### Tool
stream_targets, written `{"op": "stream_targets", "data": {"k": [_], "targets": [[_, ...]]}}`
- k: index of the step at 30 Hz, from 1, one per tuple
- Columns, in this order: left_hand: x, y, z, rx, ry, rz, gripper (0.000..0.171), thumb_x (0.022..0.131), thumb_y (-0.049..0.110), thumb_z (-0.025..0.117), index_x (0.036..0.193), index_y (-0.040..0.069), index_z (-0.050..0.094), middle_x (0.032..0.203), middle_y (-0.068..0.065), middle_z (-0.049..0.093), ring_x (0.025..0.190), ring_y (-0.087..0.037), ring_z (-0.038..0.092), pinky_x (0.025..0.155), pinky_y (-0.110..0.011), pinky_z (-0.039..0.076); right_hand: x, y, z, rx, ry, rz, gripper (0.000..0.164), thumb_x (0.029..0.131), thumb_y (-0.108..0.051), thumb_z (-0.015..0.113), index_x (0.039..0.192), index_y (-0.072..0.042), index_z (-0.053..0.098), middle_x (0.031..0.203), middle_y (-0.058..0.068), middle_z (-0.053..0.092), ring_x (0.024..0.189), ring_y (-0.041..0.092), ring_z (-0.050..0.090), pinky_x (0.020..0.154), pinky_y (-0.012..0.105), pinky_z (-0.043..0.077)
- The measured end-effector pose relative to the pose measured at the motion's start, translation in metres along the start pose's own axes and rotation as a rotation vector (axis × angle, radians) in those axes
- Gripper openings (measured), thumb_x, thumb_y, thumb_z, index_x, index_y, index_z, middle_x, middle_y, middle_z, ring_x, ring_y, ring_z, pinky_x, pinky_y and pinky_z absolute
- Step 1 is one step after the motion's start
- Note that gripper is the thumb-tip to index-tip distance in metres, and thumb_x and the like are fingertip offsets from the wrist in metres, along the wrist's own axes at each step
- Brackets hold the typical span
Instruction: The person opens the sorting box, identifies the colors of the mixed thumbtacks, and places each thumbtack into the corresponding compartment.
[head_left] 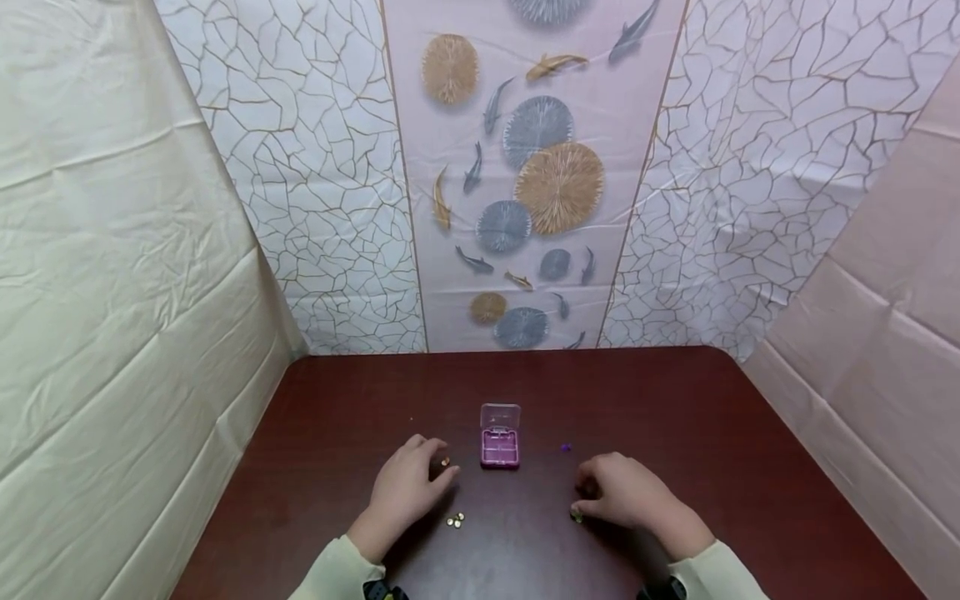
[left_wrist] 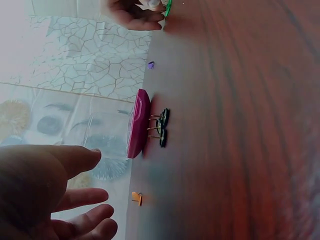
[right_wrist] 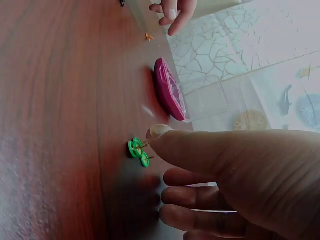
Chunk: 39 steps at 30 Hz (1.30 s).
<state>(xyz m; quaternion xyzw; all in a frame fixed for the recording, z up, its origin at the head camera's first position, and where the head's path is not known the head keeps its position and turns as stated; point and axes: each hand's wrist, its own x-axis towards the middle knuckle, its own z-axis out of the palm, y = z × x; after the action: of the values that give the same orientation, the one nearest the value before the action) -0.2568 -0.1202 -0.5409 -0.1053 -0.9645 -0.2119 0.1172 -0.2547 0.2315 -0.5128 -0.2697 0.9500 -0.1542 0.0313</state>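
A small pink box (head_left: 500, 450) stands on the table with its clear lid (head_left: 500, 414) raised; compartments show inside. My left hand (head_left: 408, 483) hovers left of it, fingers loosely spread and holding nothing. Nearest that hand is an orange thumbtack (left_wrist: 137, 198). Black-rimmed thumbtacks (left_wrist: 162, 127) lie points up, closer to me. On the box's right, my right hand (head_left: 626, 496) holds its thumb tip beside a cluster of green thumbtacks (right_wrist: 137, 150); whether it touches a pin I cannot tell. Its fingers are relaxed and apart from the thumb.
A purple thumbtack (head_left: 566, 447) lies right of the box. The dark red-brown table (head_left: 375, 392) meets a patterned cloth backdrop (head_left: 517, 167) at its far edge. Pale cloth walls (head_left: 112, 333) rise on both sides.
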Motion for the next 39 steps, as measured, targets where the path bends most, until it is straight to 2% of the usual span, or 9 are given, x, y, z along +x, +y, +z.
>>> {"op": "stream_targets", "data": {"k": [7, 14, 24, 31, 39], "targets": [[-0.002, 0.001, 0.004, -0.002, 0.021, 0.018, 0.037, 0.083, 0.049, 0.07, 0.108, 0.021, 0.072, 0.091, 0.005, 0.062, 0.075, -0.011, 0.055, 0.068, -0.038, 0.052, 0.0, -0.012, -0.001, 0.009, -0.006, -0.025, 0.022, 0.076, -0.04, 0.08, 0.076, -0.023, 0.067, 0.066, -0.012, 0.058, 0.056, 0.002, 0.048, 0.052, 0.031, 0.046], [-0.004, 0.006, 0.008, -0.009, 0.019, 0.051, 0.034, 0.083, 0.045, 0.072, 0.106, 0.02, 0.072, 0.088, 0.003, 0.062, 0.073, -0.013, 0.055, 0.065, -0.039, 0.051, -0.002, -0.014, 0.005, -0.079, 0.039, -0.035, 0.015, 0.074, -0.03, 0.081, 0.073, -0.026, 0.067, 0.065, -0.016, 0.057, 0.056, 0.001, 0.047, 0.052, 0.033, 0.047], [-0.006, 0.006, 0.011, -0.001, 0.032, 0.053, 0.032, 0.081, 0.045, 0.073, 0.103, 0.021, 0.073, 0.089, 0.003, 0.064, 0.076, -0.015, 0.059, 0.066, -0.04, 0.052, -0.004, -0.014, 0.007, -0.134, 0.1, -0.072, 0.015, 0.072, -0.022, 0.078, 0.069, -0.03, 0.066, 0.064, -0.017, 0.057, 0.053, 0.001, 0.046, 0.048, 0.033, 0.045], [-0.004, 0.011, 0.008, -0.015, 0.045, 0.057, 0.03, 0.082, 0.044, 0.073, 0.1, 0.021, 0.073, 0.089, 0.001, 0.065, 0.074, -0.016, 0.058, 0.065, -0.04, 0.052, -0.003, -0.015, 0.01, -0.154, 0.113, -0.082, 0.014, 0.071, -0.021, 0.075, 0.069, -0.03, 0.065, 0.063, -0.018, 0.056, 0.053, 0.001, 0.045, 0.047, 0.033, 0.045], [-0.003, 0.01, 0.01, -0.011, 0.029, 0.05, 0.029, 0.082, 0.046, 0.072, 0.099, 0.023, 0.073, 0.089, 0.002, 0.065, 0.074, -0.015, 0.059, 0.064, -0.04, 0.052, -0.004, -0.017, 0.01, -0.142, 0.13, -0.092, 0.017, 0.073, -0.019, 0.076, 0.068, -0.029, 0.064, 0.062, -0.019, 0.055, 0.051, 0.0, 0.044, 0.046, 0.032, 0.044]]}}
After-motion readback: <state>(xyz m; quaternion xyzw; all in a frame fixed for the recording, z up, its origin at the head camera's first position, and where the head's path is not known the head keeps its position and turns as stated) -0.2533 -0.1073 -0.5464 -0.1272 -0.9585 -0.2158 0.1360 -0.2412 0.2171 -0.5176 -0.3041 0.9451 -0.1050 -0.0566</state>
